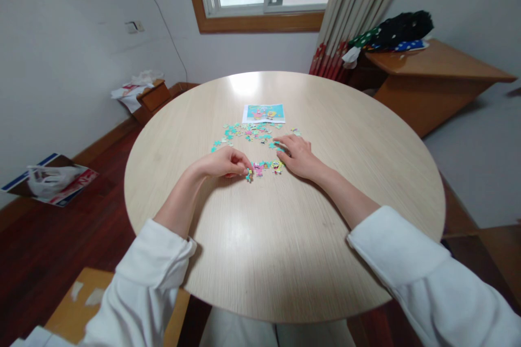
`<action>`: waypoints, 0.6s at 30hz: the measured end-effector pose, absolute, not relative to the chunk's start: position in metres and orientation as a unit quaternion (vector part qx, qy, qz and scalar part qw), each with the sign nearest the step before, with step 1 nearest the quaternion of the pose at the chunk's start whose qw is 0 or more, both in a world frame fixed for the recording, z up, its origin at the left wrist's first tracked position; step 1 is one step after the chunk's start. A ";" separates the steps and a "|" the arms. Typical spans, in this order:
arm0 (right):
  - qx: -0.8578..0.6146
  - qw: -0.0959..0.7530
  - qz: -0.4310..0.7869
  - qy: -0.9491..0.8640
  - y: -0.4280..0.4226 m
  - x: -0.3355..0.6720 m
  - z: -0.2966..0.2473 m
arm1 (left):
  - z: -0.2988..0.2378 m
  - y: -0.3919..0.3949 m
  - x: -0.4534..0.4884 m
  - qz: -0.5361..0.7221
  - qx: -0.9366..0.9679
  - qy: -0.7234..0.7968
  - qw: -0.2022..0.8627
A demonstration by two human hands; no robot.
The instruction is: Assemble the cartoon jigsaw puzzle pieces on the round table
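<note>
My left hand (232, 162) pinches a small jigsaw piece (249, 175) with teal and yellow on it, just left of a joined strip of puzzle pieces (265, 166). Pink and yellow cartoon figures show on that strip. Over on the right, my right hand (296, 153) lies low above the table with fingers spread, its fingertips near a few loose teal pieces (272, 145). Whether those fingertips touch a piece I cannot tell. Beyond both hands spreads a pile of loose puzzle pieces (244, 131), mostly teal. A printed reference picture (264, 114) lies behind the pile.
Everything lies on a round pale wooden table (260, 249). A brown wooden desk (431, 65) bearing dark cloth stands at the right, beside a curtain (358, 0). At the lower left is a wooden stool (81, 298). A plastic bag (52, 180) rests on the floor.
</note>
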State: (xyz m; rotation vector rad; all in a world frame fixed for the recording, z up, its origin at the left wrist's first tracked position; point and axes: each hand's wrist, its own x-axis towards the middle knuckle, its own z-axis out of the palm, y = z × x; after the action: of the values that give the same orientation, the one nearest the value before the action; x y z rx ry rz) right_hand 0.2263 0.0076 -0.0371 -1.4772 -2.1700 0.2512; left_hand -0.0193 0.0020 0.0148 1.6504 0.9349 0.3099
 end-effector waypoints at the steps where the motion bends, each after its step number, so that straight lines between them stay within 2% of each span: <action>1: -0.543 0.250 0.094 -0.796 0.008 0.226 -0.037 | 0.015 0.002 -0.019 0.132 0.704 0.400 0.572; 18: -0.546 0.247 0.094 -0.795 0.007 0.226 -0.037 | 0.017 -0.002 -0.018 0.132 0.692 0.408 0.580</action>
State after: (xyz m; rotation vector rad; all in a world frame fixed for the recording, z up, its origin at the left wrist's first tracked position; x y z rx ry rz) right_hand 0.2260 0.0074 -0.0367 -1.4889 -2.1691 0.2563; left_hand -0.0181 -0.0016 0.0172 1.6171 0.9547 0.3095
